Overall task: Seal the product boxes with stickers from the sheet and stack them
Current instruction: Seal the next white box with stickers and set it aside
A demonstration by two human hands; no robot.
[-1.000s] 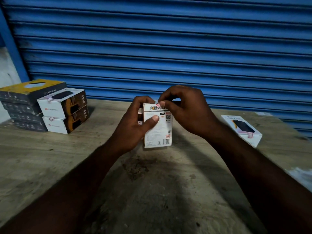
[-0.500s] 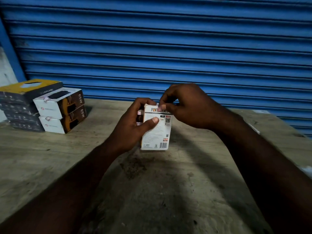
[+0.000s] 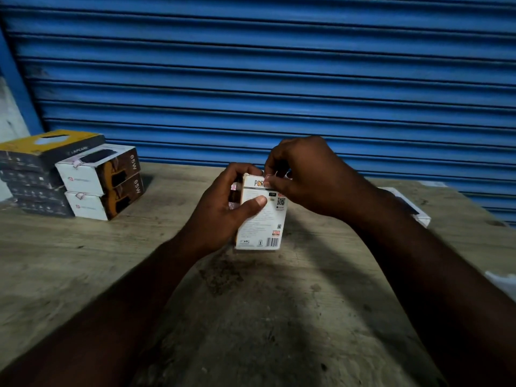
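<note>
Scuffed wooden surface [image 3: 251, 317] up close. In the middle the product box [image 3: 262, 224] stands upright. The left hand [image 3: 220, 208] has its fingers wrapped round the side, thumb on the front. The right hand [image 3: 304, 174] has fingers pinching the top edge. Further back left, two stacked white boxes [image 3: 92, 188] sit beside a dark stack [image 3: 33, 177]. Blue shutter [image 3: 279, 79] behind.

Upright box [image 3: 261, 222] sitting between the fingers: left hand [image 3: 220, 210] gripping its left side, right hand [image 3: 307, 174] pinching its top edge. Two stacks of boxes [image 3: 97, 182] lying well left of the fingers on the table [image 3: 83, 275]; single box [image 3: 416, 212] lying to their right.
</note>
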